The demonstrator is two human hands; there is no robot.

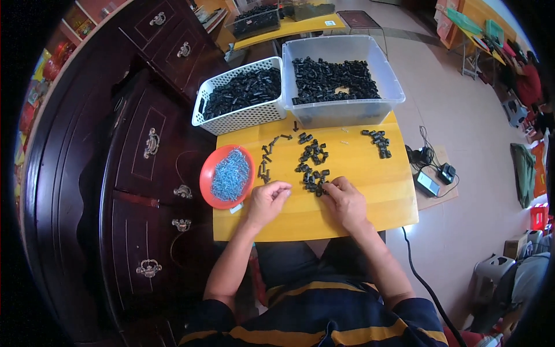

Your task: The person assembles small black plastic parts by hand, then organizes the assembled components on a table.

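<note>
Stubby, glossy black fittings (315, 174) lie mid-counter (387, 199); the right hand (348, 203), fingers bent, touches the nearest, grip unclear. The left hand (270, 200) curls, contents hidden. Left, a red bowl (206, 186) holds silvery-blue bits (230, 175); far, a white basket (248, 117) and clear tub (347, 114) hold black parts (332, 75).

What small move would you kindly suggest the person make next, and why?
I'd probably have the right hand lift one of the short black parts: its fingertips seem to be at that cluster's near end, and the left hand is close by.
</note>
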